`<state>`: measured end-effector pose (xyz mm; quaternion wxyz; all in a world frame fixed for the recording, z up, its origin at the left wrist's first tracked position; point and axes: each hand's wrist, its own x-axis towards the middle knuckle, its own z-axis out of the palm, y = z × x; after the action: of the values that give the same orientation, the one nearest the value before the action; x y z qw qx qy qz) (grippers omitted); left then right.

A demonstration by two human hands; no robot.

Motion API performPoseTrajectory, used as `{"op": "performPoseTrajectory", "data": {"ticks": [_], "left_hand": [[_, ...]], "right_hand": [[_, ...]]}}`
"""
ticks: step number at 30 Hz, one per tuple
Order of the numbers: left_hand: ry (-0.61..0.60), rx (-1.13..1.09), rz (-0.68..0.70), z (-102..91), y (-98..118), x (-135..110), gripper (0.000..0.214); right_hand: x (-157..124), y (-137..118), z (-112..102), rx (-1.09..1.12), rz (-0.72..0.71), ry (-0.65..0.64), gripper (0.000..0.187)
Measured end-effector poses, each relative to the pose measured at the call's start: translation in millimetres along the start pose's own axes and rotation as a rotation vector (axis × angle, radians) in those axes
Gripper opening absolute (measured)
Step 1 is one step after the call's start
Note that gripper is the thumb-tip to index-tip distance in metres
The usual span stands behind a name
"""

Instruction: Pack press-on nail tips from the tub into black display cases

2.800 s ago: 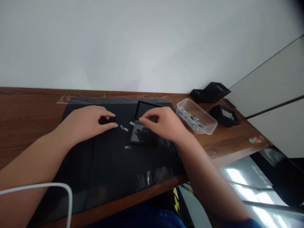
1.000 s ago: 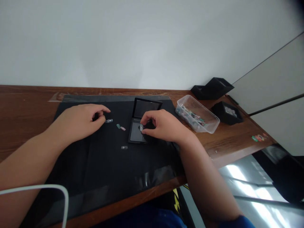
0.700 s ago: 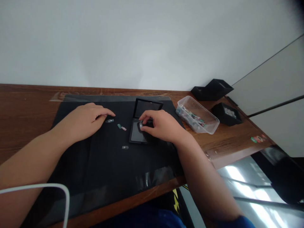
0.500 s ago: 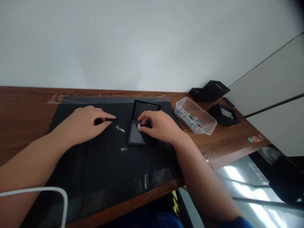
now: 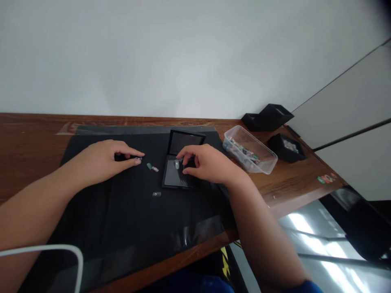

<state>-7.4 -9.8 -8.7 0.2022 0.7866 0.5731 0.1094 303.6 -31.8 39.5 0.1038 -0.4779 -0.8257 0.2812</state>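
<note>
A small black hinged case lies open on the black mat, its lid standing upright. My right hand rests over the case base, thumb and forefinger pinched on a small pale piece that touches the base. Left of the case, my left hand lies on the mat with its thumb and forefinger closed on another small pale piece. A green and pink piece and a grey piece lie loose between my hands.
A clear plastic tub of small coloured pieces stands right of the mat on the wooden desk. Two black boxes sit at the back right. A white cable loops at the lower left. The desk's front edge runs diagonally at the right.
My left hand reached to the pale piece lying on the mat and closed on it. My right hand lowered its piece onto the case base. The view drifted slightly.
</note>
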Motion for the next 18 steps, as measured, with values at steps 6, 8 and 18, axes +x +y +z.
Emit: {"op": "performPoseTrajectory", "data": {"ticks": [6, 8, 18], "left_hand": [[0.008, -0.021, 0.076, 2.1, -0.9, 0.4, 0.042], [0.023, -0.014, 0.108, 2.1, 0.0, -0.5, 0.04], [0.071, 0.112, 0.227, 2.6, 2.2, -2.5, 0.032]], "right_hand": [[-0.1, -0.9, 0.4, -0.008, -0.025, -0.016, 0.035], [0.0, -0.5, 0.9, -0.008, -0.028, -0.015, 0.033], [-1.6, -1.0, 2.9, -0.029, -0.053, 0.012, 0.03]]}}
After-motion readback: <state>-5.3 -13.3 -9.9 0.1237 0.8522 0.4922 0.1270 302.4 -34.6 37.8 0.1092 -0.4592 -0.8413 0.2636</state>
